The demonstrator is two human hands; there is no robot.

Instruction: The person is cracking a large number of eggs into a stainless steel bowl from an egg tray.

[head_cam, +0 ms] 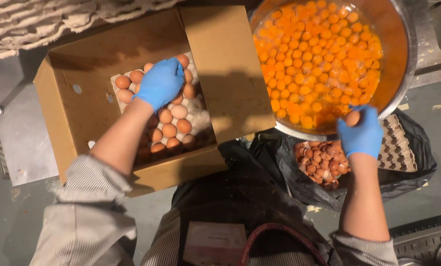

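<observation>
My left hand (pixel 160 83), in a blue glove, reaches into a cardboard box (pixel 77 113) and rests on the brown eggs (pixel 173 123) in a tray there; whether it grips one is hidden. My right hand (pixel 362 134), also in a blue glove, holds a brown egg (pixel 352 118) at the near rim of a large metal bowl (pixel 405 59). The bowl is full of raw egg yolks (pixel 319 54) in liquid.
Below the bowl a black bag (pixel 289 167) holds broken eggshells (pixel 321 160) and a stack of empty grey egg trays (pixel 398 148). The box flap (pixel 225 69) stands open between box and bowl. A pile of cloth (pixel 38 19) lies at top left.
</observation>
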